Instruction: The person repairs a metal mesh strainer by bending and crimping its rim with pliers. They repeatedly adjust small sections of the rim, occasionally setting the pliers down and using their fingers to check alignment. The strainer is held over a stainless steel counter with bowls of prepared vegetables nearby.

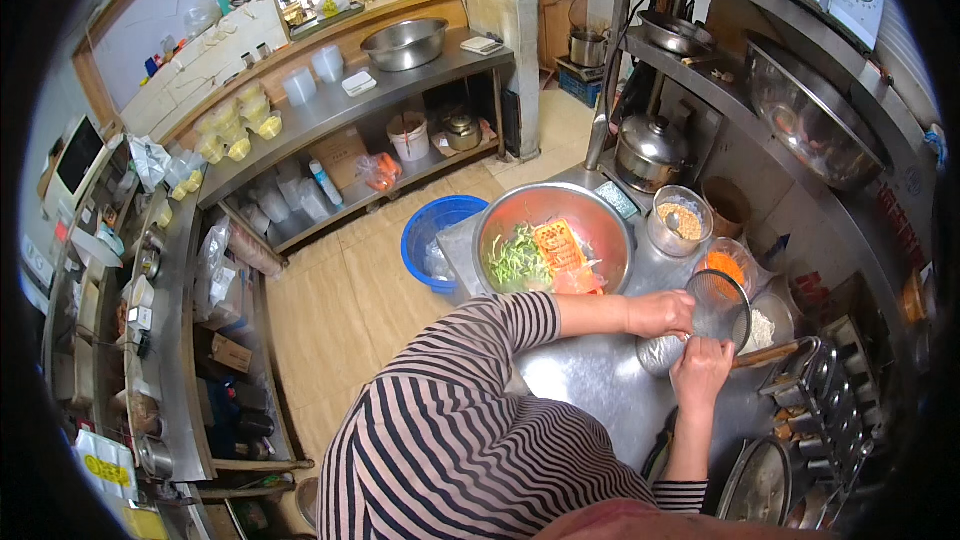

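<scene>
My left hand (662, 314) and my right hand (703, 372) are close together over the steel worktop (590, 380), both with curled fingers. They grip what looks like a clear plastic bag (660, 352), partly hidden under them. Right beside them stands a dark-rimmed mesh strainer (718, 302). Behind it is a clear tub of orange shreds (725, 265), and to the right a container of white stuff (762, 328). A large steel bowl (478, 250) to the left holds green shreds (518, 258), an orange basket (560, 243) and an orange-pink packet (578, 281).
A tub of yellowish bits (680, 221) and a lidded pot (650, 153) stand farther back. A blue basin (415, 240) sits left of the worktop. Metal lids and racks (815, 395) crowd the right side. Shelving with a big steel basin (815, 115) overhangs the worktop.
</scene>
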`<state>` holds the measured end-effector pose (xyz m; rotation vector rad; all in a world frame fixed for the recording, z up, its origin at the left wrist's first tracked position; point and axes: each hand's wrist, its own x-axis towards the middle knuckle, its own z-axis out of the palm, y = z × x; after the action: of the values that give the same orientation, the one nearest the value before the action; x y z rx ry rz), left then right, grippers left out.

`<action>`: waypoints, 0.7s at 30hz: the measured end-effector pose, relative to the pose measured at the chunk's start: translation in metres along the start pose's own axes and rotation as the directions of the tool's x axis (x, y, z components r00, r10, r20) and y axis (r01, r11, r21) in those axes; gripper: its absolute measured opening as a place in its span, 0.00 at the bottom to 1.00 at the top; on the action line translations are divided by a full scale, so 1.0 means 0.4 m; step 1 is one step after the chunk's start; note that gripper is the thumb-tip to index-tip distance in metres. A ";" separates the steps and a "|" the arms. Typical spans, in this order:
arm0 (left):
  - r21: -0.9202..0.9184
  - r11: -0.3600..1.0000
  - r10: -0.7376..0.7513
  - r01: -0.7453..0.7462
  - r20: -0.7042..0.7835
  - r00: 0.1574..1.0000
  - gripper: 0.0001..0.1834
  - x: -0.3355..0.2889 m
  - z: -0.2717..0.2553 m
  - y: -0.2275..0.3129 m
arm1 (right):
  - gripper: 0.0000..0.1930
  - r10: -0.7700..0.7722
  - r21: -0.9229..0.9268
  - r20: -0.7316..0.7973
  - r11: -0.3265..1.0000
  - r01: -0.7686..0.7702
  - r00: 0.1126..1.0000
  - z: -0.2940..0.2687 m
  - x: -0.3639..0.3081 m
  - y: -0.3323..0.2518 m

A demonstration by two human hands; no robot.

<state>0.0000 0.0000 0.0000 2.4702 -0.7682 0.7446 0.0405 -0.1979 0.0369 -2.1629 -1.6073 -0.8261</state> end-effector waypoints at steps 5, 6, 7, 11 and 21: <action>-0.069 0.997 -0.039 0.045 0.079 0.996 0.09 0.014 -0.016 -0.012 | 0.06 0.004 -0.010 -0.001 1.000 -0.004 1.000 0.006 0.004 -0.004; -0.068 0.996 -0.056 0.064 0.118 0.991 0.09 0.021 -0.014 -0.015 | 0.06 -0.002 -0.008 -0.005 1.000 0.002 1.000 0.004 0.003 -0.002; -0.078 0.994 -0.069 0.081 0.152 0.986 0.09 0.024 -0.016 -0.021 | 0.06 -0.007 -0.005 -0.011 1.000 0.007 1.000 0.004 0.004 -0.002; -0.107 0.988 -0.086 0.113 0.227 0.970 0.10 0.038 -0.016 -0.033 | 0.06 -0.013 -0.004 -0.025 1.000 0.013 1.000 0.004 0.006 0.001; -0.027 1.000 0.003 -0.002 0.011 1.000 0.10 0.021 -0.043 -0.009 | 0.06 -0.004 -0.020 -0.007 1.000 0.003 1.000 0.009 0.009 0.000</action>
<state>0.0018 0.0089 0.0174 2.4516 -0.7806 0.7171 0.0422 -0.1933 0.0364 -2.1691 -1.6066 -0.8535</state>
